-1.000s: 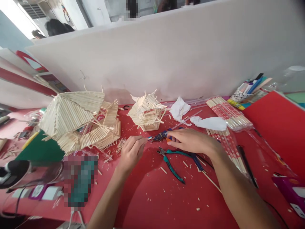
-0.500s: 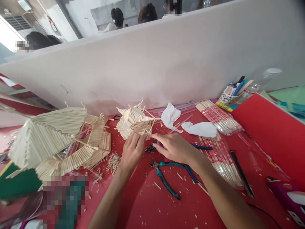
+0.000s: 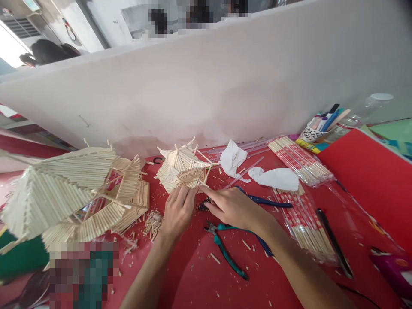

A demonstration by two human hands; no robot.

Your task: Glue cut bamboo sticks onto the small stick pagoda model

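A small model of a wooden-stick roof stands on the red table near the white wall, with thin sticks jutting from its corners. My left hand is closed on its near edge; the thumb and fingertips are partly hidden. At the model's near right corner, the index finger of my right hand reaches out and touches a projecting stick, its thumb held apart below. Under my right hand lie pliers with teal handles and a second tool with dark blue handles, partly covered.
A larger stick-built roof model fills the left side, beside a pile of stick offcuts. Crumpled white tissues, bagged sticks, a black pen-like tool, a pen cup and a red board occupy the right.
The camera view has shifted slightly, so the right-side things appear farther right and lower. Both hands keep nearly the same place at the small model.
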